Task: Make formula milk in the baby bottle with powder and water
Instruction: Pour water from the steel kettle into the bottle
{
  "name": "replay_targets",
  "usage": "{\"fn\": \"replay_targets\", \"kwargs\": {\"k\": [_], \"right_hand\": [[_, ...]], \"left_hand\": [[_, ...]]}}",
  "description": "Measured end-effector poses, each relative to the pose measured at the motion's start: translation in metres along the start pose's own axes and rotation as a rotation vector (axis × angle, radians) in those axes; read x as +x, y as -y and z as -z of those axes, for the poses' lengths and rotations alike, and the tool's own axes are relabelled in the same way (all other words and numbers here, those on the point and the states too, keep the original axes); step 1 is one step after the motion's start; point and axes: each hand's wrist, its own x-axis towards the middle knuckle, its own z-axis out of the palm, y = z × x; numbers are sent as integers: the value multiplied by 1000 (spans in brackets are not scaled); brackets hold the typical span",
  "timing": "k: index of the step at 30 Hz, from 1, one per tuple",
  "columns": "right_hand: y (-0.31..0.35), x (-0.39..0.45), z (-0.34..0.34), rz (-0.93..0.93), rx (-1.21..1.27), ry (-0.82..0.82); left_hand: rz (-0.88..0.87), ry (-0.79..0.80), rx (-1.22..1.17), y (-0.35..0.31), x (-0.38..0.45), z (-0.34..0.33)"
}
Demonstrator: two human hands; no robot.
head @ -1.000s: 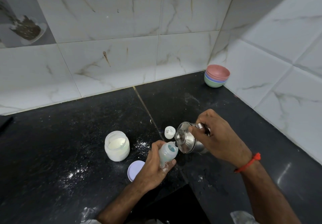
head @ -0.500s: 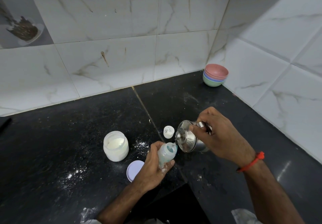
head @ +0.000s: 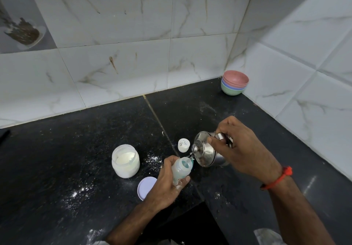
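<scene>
Near the tabletop's (head: 76, 149) front edge, my left hand (head: 167, 183) grips the tilted baby bottle (head: 182, 169) while my right hand's (head: 242, 147) fingers clasp the tipped steel kettle (head: 206, 154), water trickling in.

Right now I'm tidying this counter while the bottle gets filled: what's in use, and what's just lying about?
In use: clear baby bottle gripped by left hand; tilted steel kettle gripped by right hand; open powder jar; lilac lid; small white cap.
Lying about: stacked pastel bowls.
</scene>
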Motion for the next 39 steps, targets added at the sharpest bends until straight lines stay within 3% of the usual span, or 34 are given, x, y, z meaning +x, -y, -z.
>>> {"fn": "replay_targets", "kwargs": {"k": [19, 25, 33, 39], "right_hand": [[-16, -5, -11, 7, 45, -71], [-39, -11, -15, -155, 228, -132], [-91, -28, -53, -444, 907, -347], [-136, -33, -99, -669, 982, -537]], "left_hand": [[-43, -19, -41, -22, 13, 3], [-50, -28, -48, -30, 15, 5], [12, -113, -99, -40, 22, 13], [65, -182, -101, -37, 21, 14]]}}
